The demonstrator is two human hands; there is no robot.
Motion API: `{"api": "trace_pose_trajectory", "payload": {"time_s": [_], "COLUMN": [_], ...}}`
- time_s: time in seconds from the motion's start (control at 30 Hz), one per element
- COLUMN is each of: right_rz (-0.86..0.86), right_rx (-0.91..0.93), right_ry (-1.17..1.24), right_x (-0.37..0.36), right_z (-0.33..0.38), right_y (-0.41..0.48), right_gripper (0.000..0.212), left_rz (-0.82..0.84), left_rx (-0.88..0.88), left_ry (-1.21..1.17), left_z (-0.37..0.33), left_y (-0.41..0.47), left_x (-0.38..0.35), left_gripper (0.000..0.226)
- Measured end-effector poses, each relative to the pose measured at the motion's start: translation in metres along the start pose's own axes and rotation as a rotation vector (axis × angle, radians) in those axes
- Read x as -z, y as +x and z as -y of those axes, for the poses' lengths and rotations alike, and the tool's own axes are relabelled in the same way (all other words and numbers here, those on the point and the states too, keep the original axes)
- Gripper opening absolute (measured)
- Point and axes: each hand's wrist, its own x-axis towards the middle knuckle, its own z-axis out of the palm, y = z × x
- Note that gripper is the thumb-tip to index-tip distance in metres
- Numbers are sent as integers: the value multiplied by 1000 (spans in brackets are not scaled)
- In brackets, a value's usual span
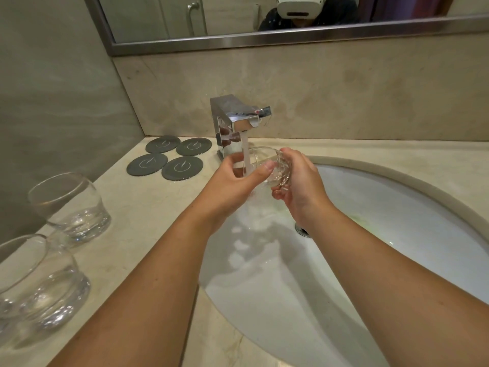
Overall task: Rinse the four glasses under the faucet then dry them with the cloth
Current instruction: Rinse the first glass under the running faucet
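Your forearms (148,300) reach from the near edge of the worktop (148,207) and meet over the back of the white sink (397,207). Between your hands is one clear glass (267,165), tipped on its side under the chrome faucet (235,120), apparently so the running water can wash through it. Your right hand (299,181) wraps its fingers round the thick base. Your left hand (238,176) grips near the rim, thumb across the glass wall, probably to steady and turn it.

At the near left corner of the worktop two more glasses (71,205) stand upright, well clear of the splashing; whether another sits beyond the edge of view is unclear. Four dark round coasters (166,157) lie at the back left corner, beside the faucet. No cloth is in view. Rinsing looks to be underway, drying not yet begun.
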Motion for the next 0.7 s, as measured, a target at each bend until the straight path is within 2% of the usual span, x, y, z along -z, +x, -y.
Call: {"api": "trace_pose_trajectory", "payload": {"time_s": [0.17,0.3,0.37,0.53,0.7], "right_rz": [20,-1,0,-26,-39], "right_rx": [11,-59,-94,-55,24], "right_ry": [1,-87,-71,3,-2], "right_x": [0,3,4,1,1], "right_z": [-1,-3,-2,1,3], "right_y": [2,5,5,2,-2], "right_gripper": [18,47,52,19,16], "left_rz": [-51,-49,-41,19,30], "left_rx": [-15,-60,-72,-61,24], "left_ry": [25,26,59,44,-46], "left_z": [-2,-3,-1,0,-4], "left_y": [0,0,1,1,-3], "left_x": [-1,0,1,0,-2], "left_gripper": [80,76,78,83,75]}}
